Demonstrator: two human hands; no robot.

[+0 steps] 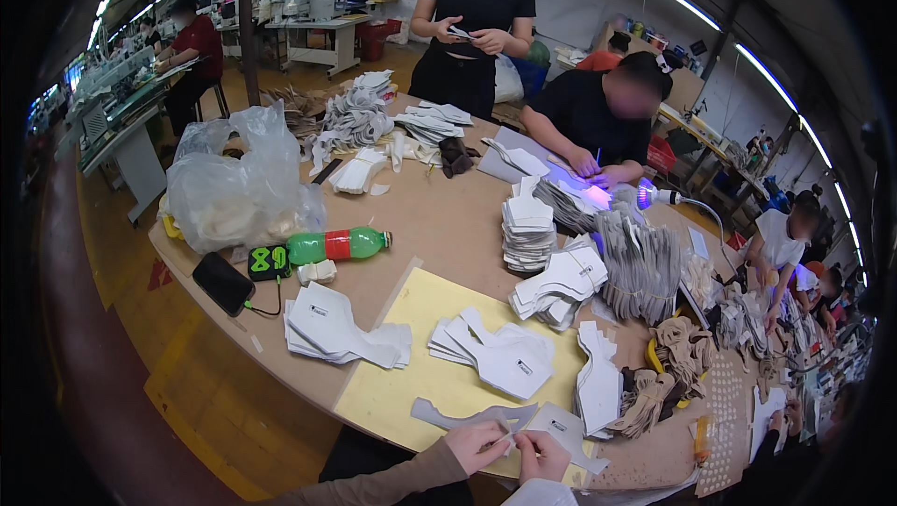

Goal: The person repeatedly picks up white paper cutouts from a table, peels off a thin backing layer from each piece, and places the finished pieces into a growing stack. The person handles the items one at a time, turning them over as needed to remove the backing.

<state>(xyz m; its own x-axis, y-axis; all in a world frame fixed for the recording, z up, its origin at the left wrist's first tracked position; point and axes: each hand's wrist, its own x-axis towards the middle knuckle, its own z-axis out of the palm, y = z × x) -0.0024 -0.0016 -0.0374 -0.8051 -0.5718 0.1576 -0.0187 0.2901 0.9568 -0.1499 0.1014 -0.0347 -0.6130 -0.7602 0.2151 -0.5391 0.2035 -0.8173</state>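
Fingers [493, 430] of left hand [471, 448] and right hand [544, 457] close together, pinched on small pale piece [508, 440], over near edge of yellow sheet [430, 303] on surface [448, 226]; just beyond, grey cutout [447, 417]; farther off, white stack [509, 364].

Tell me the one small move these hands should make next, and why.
Probably ease the right hand slightly away from the left hand. Both appear to pinch a small pale piece with their fingertips close together, hiding most of it, so a little room would likely make it easier to handle. The yellow sheet lies just beyond them.
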